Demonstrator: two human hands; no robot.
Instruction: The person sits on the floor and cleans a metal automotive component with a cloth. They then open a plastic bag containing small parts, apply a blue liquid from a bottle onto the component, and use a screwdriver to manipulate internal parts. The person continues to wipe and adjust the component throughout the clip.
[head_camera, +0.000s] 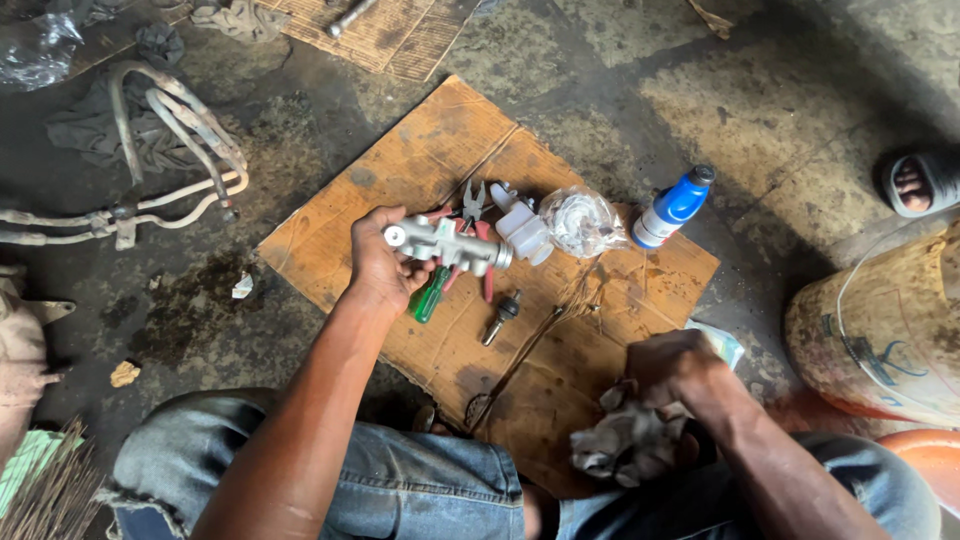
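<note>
Silver-grey metal cylinder (447, 243) is gleaming over tan, oil-stained cardboard (440, 150). A green-handled screwdriver (430, 296) and red-handled pliers (478, 225) are showing beside it. The bottle (672, 209) is showing blue over white with a black cap. The rag (628, 442) is looking dirty grey, the jeans (420, 480) faded blue.

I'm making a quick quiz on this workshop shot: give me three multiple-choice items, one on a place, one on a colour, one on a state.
1. Where does the blue-capped bottle lie?
A. on the cardboard sheet's far right corner
B. in the person's lap
C. on the bent pipes

2. What colour is the screwdriver handle under the metal cylinder?
A. yellow
B. green
C. white

3. What is the left hand doing?
A. lying flat and empty
B. gripping the metal cylinder above the cardboard
C. holding the rag

Answers:
1 A, it lies at the sheet's edge beside the clear plastic bag.
2 B, green shows below the cylinder.
3 B, its fingers wrap the cylinder; the right hand holds the grey rag.
</note>
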